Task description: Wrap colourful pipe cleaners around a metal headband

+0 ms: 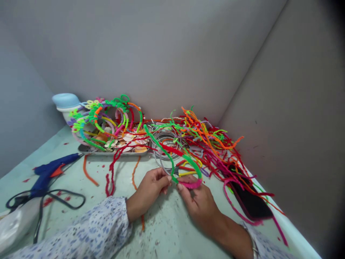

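Two pinching grips over the pale mint-green table (167,230): left hand (151,187) on a fuzzy bright-green chenille stem (155,138), right hand (201,201) on a fuzzy pink, green and red ring (193,163); stem's free end angled up-left, nearer the left.

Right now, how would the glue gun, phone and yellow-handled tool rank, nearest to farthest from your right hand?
From the right hand, in the head view:
1. Yellow-handled tool, just beyond it.
2. Phone, to its right.
3. Glue gun, far across on the left.
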A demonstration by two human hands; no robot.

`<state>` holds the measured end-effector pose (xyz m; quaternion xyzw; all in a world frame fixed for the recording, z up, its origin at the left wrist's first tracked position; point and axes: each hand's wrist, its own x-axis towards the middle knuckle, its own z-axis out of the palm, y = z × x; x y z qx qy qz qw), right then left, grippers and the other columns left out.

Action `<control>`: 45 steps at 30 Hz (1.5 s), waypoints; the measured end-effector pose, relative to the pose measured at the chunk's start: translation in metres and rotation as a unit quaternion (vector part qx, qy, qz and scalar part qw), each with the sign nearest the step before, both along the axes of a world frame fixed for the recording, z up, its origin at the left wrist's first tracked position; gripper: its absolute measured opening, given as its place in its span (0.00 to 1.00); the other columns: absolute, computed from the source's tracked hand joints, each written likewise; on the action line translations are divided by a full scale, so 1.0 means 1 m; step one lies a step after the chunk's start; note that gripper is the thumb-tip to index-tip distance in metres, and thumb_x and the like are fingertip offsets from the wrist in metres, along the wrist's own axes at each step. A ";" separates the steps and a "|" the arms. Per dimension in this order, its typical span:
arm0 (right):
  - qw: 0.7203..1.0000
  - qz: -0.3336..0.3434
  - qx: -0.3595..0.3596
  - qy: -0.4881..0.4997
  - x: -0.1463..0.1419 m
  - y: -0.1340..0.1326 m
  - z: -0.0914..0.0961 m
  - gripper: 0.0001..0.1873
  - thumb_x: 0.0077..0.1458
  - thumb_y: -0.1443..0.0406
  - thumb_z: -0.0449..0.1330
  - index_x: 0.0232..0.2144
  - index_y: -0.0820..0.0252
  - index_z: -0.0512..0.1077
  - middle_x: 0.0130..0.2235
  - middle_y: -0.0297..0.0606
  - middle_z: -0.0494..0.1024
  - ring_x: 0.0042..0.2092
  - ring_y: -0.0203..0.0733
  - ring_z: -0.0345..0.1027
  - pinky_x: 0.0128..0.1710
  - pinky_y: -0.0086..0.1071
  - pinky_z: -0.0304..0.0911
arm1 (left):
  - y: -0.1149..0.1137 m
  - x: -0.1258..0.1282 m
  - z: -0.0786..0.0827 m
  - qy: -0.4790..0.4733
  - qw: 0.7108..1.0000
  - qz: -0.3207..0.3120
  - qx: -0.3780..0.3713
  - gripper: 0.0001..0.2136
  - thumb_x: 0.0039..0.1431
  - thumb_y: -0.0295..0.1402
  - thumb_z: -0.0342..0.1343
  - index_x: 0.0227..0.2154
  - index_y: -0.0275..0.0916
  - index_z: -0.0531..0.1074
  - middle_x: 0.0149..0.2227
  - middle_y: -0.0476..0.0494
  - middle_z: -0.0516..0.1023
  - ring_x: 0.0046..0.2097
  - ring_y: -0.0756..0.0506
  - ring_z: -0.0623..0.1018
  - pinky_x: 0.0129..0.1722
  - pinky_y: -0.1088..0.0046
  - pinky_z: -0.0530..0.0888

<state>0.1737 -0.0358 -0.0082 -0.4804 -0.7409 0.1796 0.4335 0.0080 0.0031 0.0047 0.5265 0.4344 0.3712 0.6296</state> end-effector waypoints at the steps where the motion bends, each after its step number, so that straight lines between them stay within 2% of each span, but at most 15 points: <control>1: 1.000 0.002 0.012 -0.009 0.000 0.000 -0.001 0.09 0.59 0.68 0.53 0.39 0.57 0.72 0.36 0.39 0.78 0.39 0.43 0.73 0.40 0.36 0.67 | 0.000 0.000 0.000 -0.003 1.000 0.001 -0.002 0.09 0.51 0.36 0.57 0.24 0.35 0.67 0.19 0.53 0.67 0.20 0.54 0.64 0.22 0.77 0.58; 5: 0.997 0.013 0.052 -0.048 0.001 0.000 -0.005 0.10 0.59 0.69 0.51 0.41 0.57 0.70 0.36 0.39 0.77 0.38 0.42 0.72 0.39 0.35 0.68 | 0.002 -0.001 -0.004 0.000 1.000 0.002 -0.004 0.08 0.51 0.34 0.56 0.23 0.35 0.67 0.18 0.53 0.67 0.20 0.54 0.64 0.22 0.77 0.59; 11: 0.994 0.007 0.051 -0.095 0.002 -0.001 -0.005 0.09 0.61 0.68 0.48 0.33 0.59 0.68 0.32 0.40 0.73 0.37 0.43 0.71 0.37 0.35 0.67 | 0.001 -0.001 0.000 -0.001 1.000 0.011 -0.013 0.06 0.50 0.32 0.55 0.24 0.35 0.68 0.20 0.52 0.68 0.20 0.54 0.64 0.23 0.76 0.60; 19: 0.992 0.030 0.047 -0.113 0.003 -0.003 -0.003 0.10 0.58 0.70 0.50 0.39 0.58 0.68 0.34 0.39 0.73 0.35 0.42 0.68 0.35 0.34 0.65 | -0.002 0.001 0.008 -0.004 1.000 0.022 -0.013 0.07 0.46 0.29 0.55 0.17 0.36 0.66 0.16 0.53 0.64 0.20 0.53 0.62 0.22 0.75 0.58; 25: 0.999 -0.008 0.003 -0.035 0.000 0.000 -0.003 0.10 0.60 0.67 0.50 0.39 0.59 0.71 0.36 0.41 0.77 0.39 0.43 0.72 0.40 0.35 0.67 | 0.001 0.001 0.003 0.006 1.000 0.015 -0.017 0.04 0.48 0.30 0.56 0.23 0.35 0.68 0.19 0.52 0.67 0.20 0.54 0.63 0.22 0.76 0.59; 30: 0.999 -0.034 -0.041 0.003 0.000 0.003 -0.006 0.10 0.60 0.66 0.52 0.39 0.58 0.73 0.37 0.40 0.79 0.40 0.44 0.73 0.41 0.37 0.67 | 0.001 0.001 -0.001 -0.012 1.000 0.012 -0.016 0.08 0.52 0.35 0.56 0.26 0.35 0.69 0.21 0.52 0.69 0.21 0.54 0.65 0.22 0.77 0.61; 38: 0.999 0.007 0.036 -0.037 0.001 0.000 -0.007 0.08 0.60 0.68 0.51 0.38 0.58 0.70 0.35 0.39 0.76 0.39 0.43 0.72 0.40 0.35 0.66 | 0.001 0.001 -0.002 0.019 0.999 0.027 -0.018 0.10 0.52 0.37 0.56 0.24 0.35 0.68 0.20 0.51 0.69 0.20 0.54 0.65 0.21 0.76 0.60; 41: 0.996 0.010 0.051 -0.077 0.000 -0.002 -0.006 0.08 0.60 0.68 0.49 0.34 0.59 0.68 0.32 0.40 0.74 0.37 0.44 0.71 0.37 0.35 0.66 | 0.000 0.001 0.000 0.033 0.999 0.028 -0.010 0.09 0.52 0.36 0.55 0.22 0.35 0.68 0.19 0.51 0.68 0.20 0.53 0.64 0.21 0.76 0.60; 45: 0.992 0.030 0.055 -0.108 0.001 -0.003 -0.005 0.07 0.59 0.69 0.49 0.34 0.59 0.67 0.32 0.39 0.72 0.35 0.42 0.68 0.34 0.33 0.64 | -0.002 0.001 0.005 0.069 0.997 0.032 0.017 0.10 0.51 0.34 0.52 0.17 0.37 0.65 0.16 0.52 0.63 0.20 0.52 0.63 0.22 0.75 0.59</control>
